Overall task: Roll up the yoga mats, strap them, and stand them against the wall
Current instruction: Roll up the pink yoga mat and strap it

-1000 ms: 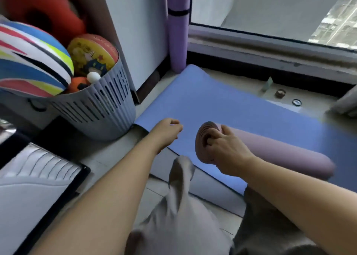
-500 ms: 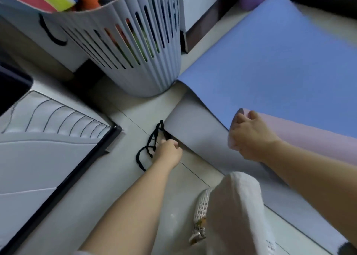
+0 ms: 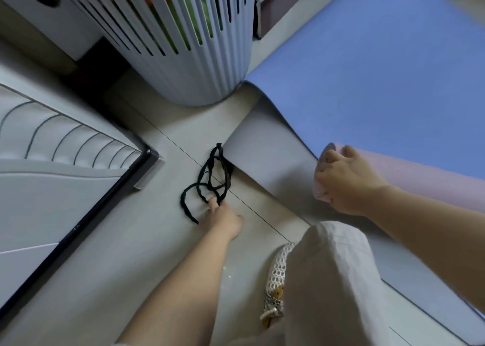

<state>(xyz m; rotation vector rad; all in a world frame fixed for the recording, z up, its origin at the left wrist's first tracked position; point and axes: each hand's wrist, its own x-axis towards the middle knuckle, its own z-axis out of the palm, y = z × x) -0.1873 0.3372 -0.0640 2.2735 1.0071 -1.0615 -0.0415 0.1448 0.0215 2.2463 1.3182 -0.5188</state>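
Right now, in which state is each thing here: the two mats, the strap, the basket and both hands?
pink mat: rolled up, lying down, not strapped.
blue mat: unrolled on the floor.
black strap: loose, tangled on the floor.
basket: upright, things inside.
right hand: grips the pink mat's end.
left hand: fingers touch the black strap; grip unclear.
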